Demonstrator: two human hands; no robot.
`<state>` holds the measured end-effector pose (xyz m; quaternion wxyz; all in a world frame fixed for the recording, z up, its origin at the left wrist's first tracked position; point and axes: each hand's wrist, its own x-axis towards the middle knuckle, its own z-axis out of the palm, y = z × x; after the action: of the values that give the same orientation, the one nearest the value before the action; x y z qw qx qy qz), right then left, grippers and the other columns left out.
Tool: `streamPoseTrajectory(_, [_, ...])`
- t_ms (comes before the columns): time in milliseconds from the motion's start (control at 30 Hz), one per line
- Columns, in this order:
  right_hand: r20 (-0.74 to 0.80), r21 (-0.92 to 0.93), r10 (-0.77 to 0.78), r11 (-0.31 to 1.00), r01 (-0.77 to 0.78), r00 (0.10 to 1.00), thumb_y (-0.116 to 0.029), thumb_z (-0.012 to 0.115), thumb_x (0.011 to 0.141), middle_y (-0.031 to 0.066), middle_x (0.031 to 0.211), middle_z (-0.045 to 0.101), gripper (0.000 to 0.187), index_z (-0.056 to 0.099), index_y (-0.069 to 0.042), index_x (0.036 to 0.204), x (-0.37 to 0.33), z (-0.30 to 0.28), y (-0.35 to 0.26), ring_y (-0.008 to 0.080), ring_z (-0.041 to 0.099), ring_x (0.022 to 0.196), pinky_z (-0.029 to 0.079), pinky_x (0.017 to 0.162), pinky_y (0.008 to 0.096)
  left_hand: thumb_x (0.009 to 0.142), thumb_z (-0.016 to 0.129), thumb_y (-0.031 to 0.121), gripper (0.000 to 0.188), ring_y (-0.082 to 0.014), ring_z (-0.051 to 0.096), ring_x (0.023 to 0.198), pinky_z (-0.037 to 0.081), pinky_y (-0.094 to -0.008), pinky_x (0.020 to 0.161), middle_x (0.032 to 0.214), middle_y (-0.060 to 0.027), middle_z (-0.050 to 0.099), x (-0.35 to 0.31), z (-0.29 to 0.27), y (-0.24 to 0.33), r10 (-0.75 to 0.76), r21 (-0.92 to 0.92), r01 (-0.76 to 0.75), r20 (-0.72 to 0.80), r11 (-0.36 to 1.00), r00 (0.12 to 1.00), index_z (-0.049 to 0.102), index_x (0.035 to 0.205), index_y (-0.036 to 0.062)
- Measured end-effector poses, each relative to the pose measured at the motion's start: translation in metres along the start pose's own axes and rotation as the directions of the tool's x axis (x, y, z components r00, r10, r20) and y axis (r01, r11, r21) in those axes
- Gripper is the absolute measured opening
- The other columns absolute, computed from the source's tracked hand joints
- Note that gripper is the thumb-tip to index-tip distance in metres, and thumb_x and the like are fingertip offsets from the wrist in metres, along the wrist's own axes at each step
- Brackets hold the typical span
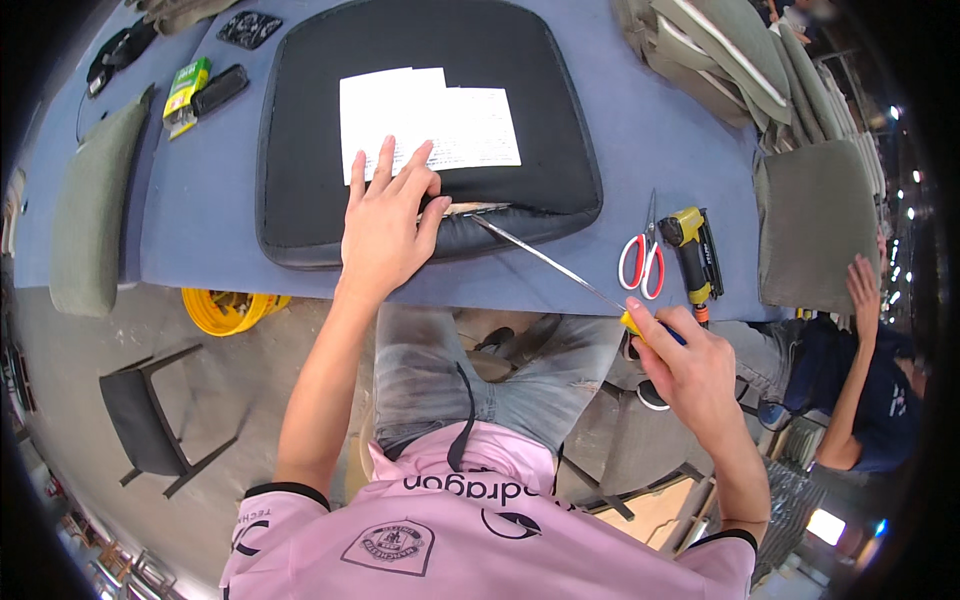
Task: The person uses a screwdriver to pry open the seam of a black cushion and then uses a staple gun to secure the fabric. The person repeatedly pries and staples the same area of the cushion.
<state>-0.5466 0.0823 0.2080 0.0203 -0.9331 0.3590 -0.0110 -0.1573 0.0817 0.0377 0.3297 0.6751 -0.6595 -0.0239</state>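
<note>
A black padded chair seat [420,40] lies on a blue-covered table, with white paper sheets [400,110] on top of it. My left hand [393,225] presses down with fingers spread, its fingertips over the lower edge of the paper and its thumb beside an opening [470,208] in the seat's near edge. Pale material shows inside that opening. In my right hand [685,365] is a screwdriver [550,258] with a long metal shaft and a yellow and blue handle. The shaft slants up to the left, its tip at the opening.
Red-and-white scissors [642,265] and a yellow-black staple gun [692,255] lie at the right. A green pad [98,205] and a small box [187,92] are at the left. Grey pads [820,225] stack near another person's hand [863,288]. A yellow bucket [215,318] stands below the table edge.
</note>
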Motion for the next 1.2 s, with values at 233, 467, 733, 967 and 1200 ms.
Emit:
streamPoseTrajectory(233, [0.081,-0.157,-0.101,0.981,0.112,0.992,-0.012,0.094,0.091,0.0015,0.107,0.068,0.067,0.078,-0.02,0.156,0.037,-0.039,-0.014,0.0213,0.071,0.07,0.058,0.06,0.0383,0.105,0.081,0.024,0.024,-0.0499,0.054,0.164,0.027,-0.0715,0.14,0.152,-0.0066,0.08,0.002,-0.001,-0.002,0.012,-0.025,-0.012,0.009,1.0,1.0,0.073,0.124,0.0105])
streamPoseTrajectory(467, [0.223,-0.327,-0.204,0.906,0.27,0.953,-0.001,0.092,0.082,0.0044,0.106,0.071,0.069,0.082,-0.015,0.149,0.072,-0.073,-0.005,0.0171,0.07,0.071,0.057,0.058,0.0361,0.104,0.081,0.017,0.066,-0.0507,0.056,0.161,0.027,-0.0698,0.14,0.121,-0.0034,0.081,-0.004,0.004,-0.009,0.071,0.015,-0.071,-0.011,0.997,0.997,0.062,0.166,0.0035])
streamPoseTrajectory(733, [0.741,0.638,0.505,-0.32,-0.701,0.443,-0.012,0.087,0.107,0.003,0.105,0.077,0.049,0.079,-0.01,0.156,-0.034,0.101,-0.058,0.0102,0.072,0.077,0.056,0.064,0.0259,0.105,0.08,0.019,0.039,-0.053,0.055,0.161,0.029,-0.0714,0.138,0.128,-0.0066,0.08,-0.002,0.004,-0.013,0.128,0.076,-0.127,-0.008,0.989,0.992,0.07,0.141,0.0071])
streamPoseTrajectory(967, [0.029,0.641,0.47,0.669,-0.377,0.882,-0.01,0.087,0.106,0.0084,0.099,0.073,0.05,0.078,-0.009,0.155,-0.058,0.114,-0.063,0.0179,0.074,0.082,0.06,0.07,0.0364,0.107,0.079,0.018,0.065,-0.0522,0.053,0.163,0.028,-0.0701,0.139,0.121,-0.0061,0.081,-0.001,0.0,-0.005,0.089,0.077,-0.09,0.022,0.993,0.996,0.061,0.167,0.0032])
streamPoseTrajectory(1200, [-0.098,0.255,0.263,0.939,-0.231,0.96,-0.018,0.092,0.1,0.0043,0.101,0.072,0.054,0.081,-0.02,0.153,-0.037,0.057,-0.024,0.0265,0.073,0.074,0.06,0.066,0.0419,0.107,0.079,0.02,0.064,-0.0515,0.053,0.164,0.027,-0.0695,0.14,0.123,-0.0073,0.081,-0.002,-0.001,-0.005,0.07,0.036,-0.07,0.023,0.997,0.997,0.062,0.167,0.0045])
